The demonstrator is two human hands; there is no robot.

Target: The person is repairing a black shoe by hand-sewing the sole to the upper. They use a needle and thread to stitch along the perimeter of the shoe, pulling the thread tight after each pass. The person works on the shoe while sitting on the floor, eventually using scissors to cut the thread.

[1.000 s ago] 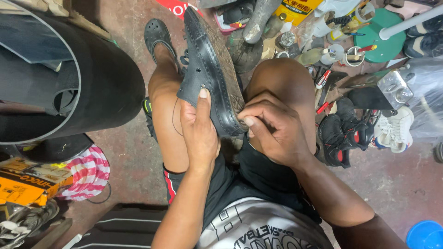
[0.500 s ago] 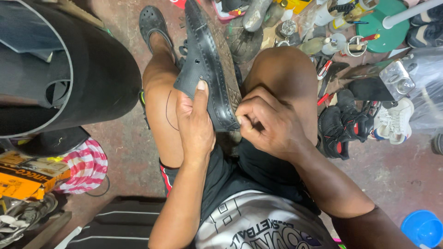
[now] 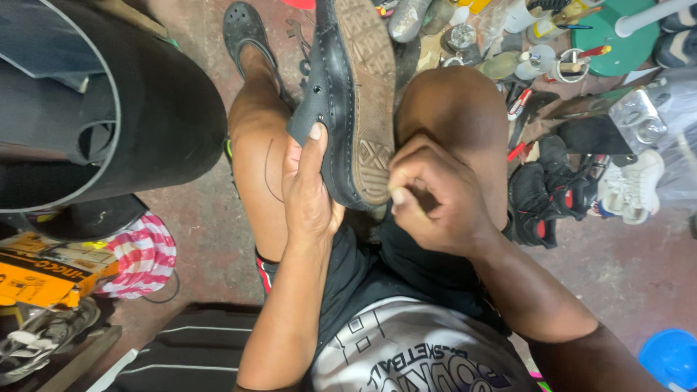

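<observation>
In the head view, a black shoe (image 3: 348, 101) lies sole-up between the person's knees, its worn tan sole facing the camera and its toe pointing far. The left hand (image 3: 308, 192) is wrapped around the shoe's near left side, thumb pressed on the black upper. The right hand (image 3: 435, 196) is curled tight against the sole's near right edge, fingertips pinched; what they pinch cannot be told. A black sneaker (image 3: 548, 196) sits right of the knee.
</observation>
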